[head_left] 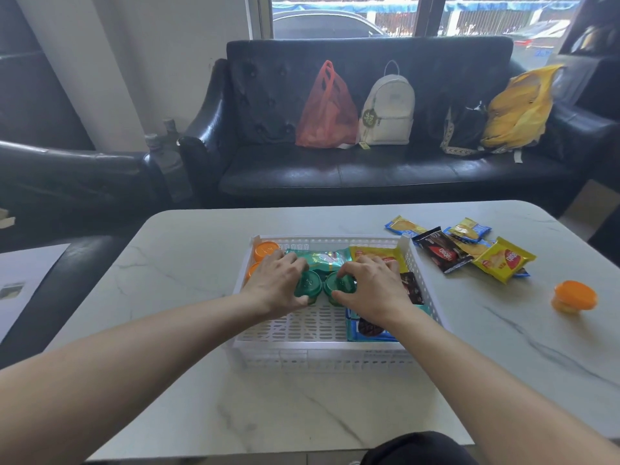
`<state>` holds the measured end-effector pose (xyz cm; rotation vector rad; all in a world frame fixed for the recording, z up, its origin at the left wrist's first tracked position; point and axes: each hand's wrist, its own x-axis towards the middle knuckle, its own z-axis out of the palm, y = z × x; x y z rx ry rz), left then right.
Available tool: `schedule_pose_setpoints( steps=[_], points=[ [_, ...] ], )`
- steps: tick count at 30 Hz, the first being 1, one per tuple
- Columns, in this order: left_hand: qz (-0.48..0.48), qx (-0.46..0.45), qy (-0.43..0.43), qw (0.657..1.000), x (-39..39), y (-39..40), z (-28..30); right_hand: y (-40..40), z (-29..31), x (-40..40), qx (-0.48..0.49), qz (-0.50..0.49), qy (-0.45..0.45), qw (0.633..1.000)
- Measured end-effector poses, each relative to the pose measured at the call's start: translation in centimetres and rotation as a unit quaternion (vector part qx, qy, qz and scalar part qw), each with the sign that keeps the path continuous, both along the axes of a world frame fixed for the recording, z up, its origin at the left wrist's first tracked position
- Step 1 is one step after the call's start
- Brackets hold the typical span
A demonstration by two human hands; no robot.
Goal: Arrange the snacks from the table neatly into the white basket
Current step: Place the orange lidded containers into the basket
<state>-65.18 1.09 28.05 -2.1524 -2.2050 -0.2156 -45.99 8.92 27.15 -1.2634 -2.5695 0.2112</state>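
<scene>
- Head view, progress: the white basket [335,354] on the table [302,414] holds orange cups [265,250], a green packet [318,260], a yellow packet [372,254] and dark packets [411,286]. Judged about half done.
- Remaining: a heap of loose packets [469,250] and one orange cup [574,296] lie right of the basket.
- Left hand [280,280]: fingers curled round the left green cup [307,285].
- Right hand [372,285]: fingers curled round the right green cup [337,286]; both cups stand inside the basket, touching.
</scene>
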Motion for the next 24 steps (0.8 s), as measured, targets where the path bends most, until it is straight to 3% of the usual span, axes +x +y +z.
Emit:
schedule_pose_setpoints(
  steps=[8, 24],
  points=[
    [-0.035, 0.031, -0.021, 0.999, 3.2, 1.5, 1.4, 1.4, 1.7, 2.2, 0.061, -0.042, 0.024, 0.997],
    [-0.151, 0.036, -0.014, 0.988, 20.0, 8.6, 3.3, 4.4, 2.3, 18.7, 0.067, -0.201, 0.045, 0.976]
  ],
)
